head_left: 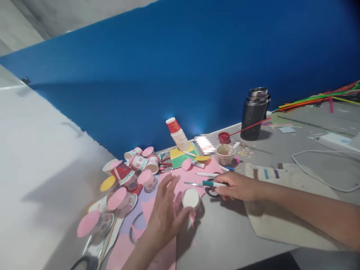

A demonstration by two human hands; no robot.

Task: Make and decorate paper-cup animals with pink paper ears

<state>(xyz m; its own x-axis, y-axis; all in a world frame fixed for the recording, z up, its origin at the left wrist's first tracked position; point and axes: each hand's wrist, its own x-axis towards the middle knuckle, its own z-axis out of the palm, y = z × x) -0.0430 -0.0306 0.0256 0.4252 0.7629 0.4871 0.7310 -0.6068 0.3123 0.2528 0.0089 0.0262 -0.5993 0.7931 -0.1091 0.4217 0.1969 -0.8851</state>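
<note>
Grey tabletop (230, 240) runs up to a blue partition (197, 67), and my work sits where they meet. A small paper cup (191, 198) stands on the table between my two hands, its white face turned toward me. My left hand (165, 213) is open, fingers spread and lifted, the thumb just touching the cup's left side; it clasps nothing. Under that hand lies pink paper (194, 174), spreading back toward the partition. My right hand (239, 186) is closed around the black handles of the scissors (206, 184), whose blades point left, just above and behind the cup without touching it. Left of the cup is a scatter of decorated cups (135, 172) capped with pink discs. Behind stand a stack of red-and-white cups (178, 135), a brown cup (225, 154) and a black flask (254, 112). A cloth bag (281, 210) lies beneath my right forearm.
</note>
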